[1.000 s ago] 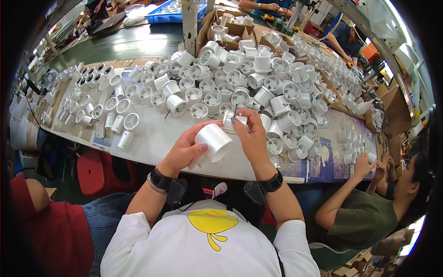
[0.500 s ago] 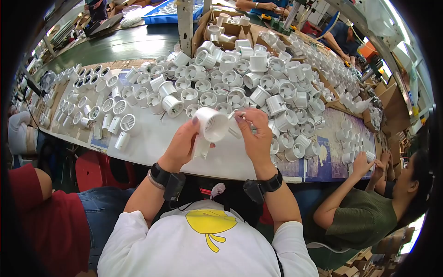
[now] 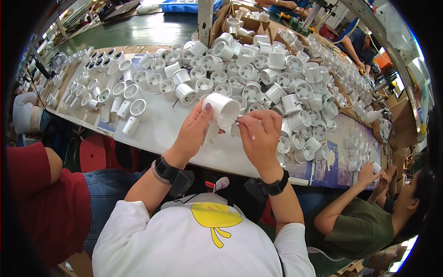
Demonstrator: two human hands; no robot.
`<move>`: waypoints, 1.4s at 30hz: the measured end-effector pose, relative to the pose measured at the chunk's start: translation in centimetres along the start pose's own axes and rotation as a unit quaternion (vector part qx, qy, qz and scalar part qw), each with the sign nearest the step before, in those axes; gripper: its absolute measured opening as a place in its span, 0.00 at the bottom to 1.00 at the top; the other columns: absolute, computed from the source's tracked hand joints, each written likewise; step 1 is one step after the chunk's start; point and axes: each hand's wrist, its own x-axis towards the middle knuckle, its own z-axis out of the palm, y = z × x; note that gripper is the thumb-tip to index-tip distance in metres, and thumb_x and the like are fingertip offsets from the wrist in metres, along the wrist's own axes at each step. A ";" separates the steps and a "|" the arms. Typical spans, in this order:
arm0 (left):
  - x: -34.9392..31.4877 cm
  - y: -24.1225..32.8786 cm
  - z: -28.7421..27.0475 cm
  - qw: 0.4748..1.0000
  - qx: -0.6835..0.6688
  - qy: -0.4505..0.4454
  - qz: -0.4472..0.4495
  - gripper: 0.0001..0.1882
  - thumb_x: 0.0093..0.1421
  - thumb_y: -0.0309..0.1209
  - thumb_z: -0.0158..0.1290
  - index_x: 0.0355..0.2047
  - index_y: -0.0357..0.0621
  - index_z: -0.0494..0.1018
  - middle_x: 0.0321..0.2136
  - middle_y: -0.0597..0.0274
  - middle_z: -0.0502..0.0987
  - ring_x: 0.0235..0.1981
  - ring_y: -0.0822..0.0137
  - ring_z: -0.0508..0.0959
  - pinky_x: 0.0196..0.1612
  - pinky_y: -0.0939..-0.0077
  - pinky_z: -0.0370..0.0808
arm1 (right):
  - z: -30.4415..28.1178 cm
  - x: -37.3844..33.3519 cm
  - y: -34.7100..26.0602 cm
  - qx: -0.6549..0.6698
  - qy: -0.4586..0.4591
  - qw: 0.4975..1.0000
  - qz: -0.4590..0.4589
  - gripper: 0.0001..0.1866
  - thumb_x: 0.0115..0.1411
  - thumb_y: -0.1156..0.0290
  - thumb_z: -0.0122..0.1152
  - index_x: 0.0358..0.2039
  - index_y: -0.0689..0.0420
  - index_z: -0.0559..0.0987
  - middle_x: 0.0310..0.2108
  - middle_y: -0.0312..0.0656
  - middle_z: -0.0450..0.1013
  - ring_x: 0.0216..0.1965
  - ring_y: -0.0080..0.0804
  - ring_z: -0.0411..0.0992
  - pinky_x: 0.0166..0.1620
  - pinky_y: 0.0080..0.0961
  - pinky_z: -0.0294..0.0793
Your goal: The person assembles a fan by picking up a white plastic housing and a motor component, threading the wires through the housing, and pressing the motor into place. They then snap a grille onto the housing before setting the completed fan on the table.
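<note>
My left hand [image 3: 194, 129] is wrapped round a white plastic cylindrical housing [image 3: 216, 107] with a flat piece hanging below it. The housing's open round end faces right, held up over the near edge of the table. At that open end, my right hand [image 3: 261, 136] is closed in a pinch. A small part sits at its fingertips, too small and covered to name. Behind my hands lies a large heap of white round fan units [image 3: 251, 92], several with short wires. The inside of the housing is mostly hidden.
White grilled housings [image 3: 137, 108] stand in loose rows at the left on the white tabletop [image 3: 159, 131]. A cardboard box [image 3: 251, 24] of white parts stands behind the heap by a metal post [image 3: 204, 27]. A person in green [image 3: 364, 221] works at the right, another in red at the left.
The pale piece visible in my right hand before is now mostly hidden by my fingers, which have closed in at the housing's open end. The whole view has shifted slightly.
</note>
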 end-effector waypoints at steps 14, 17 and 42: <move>1.4 -1.7 -3.7 0.996 0.015 -0.079 0.030 0.26 0.72 0.39 0.35 0.66 0.40 0.51 0.58 0.58 0.64 0.59 0.70 0.63 0.60 0.76 0.60 | 1.4 0.2 -0.9 0.117 -0.107 0.987 0.037 0.07 0.49 0.78 0.65 0.31 0.55 0.79 0.55 0.46 0.66 0.61 0.55 0.57 0.61 0.45 0.57; 1.6 -2.3 -3.8 0.997 0.021 -0.072 0.027 0.26 0.72 0.38 0.35 0.66 0.40 0.51 0.58 0.59 0.64 0.59 0.70 0.63 0.60 0.77 0.60 | 2.1 -0.3 -0.3 0.123 -0.108 0.986 0.040 0.07 0.49 0.77 0.65 0.32 0.55 0.80 0.55 0.46 0.66 0.61 0.54 0.57 0.61 0.45 0.57; 1.4 -2.9 -4.0 0.999 0.037 -0.019 0.004 0.23 0.72 0.38 0.36 0.62 0.41 0.56 0.51 0.62 0.68 0.51 0.74 0.69 0.53 0.79 0.67 | 3.9 -2.4 1.3 0.216 -0.154 0.954 0.137 0.12 0.52 0.73 0.65 0.39 0.51 0.81 0.57 0.43 0.67 0.64 0.50 0.55 0.63 0.44 0.54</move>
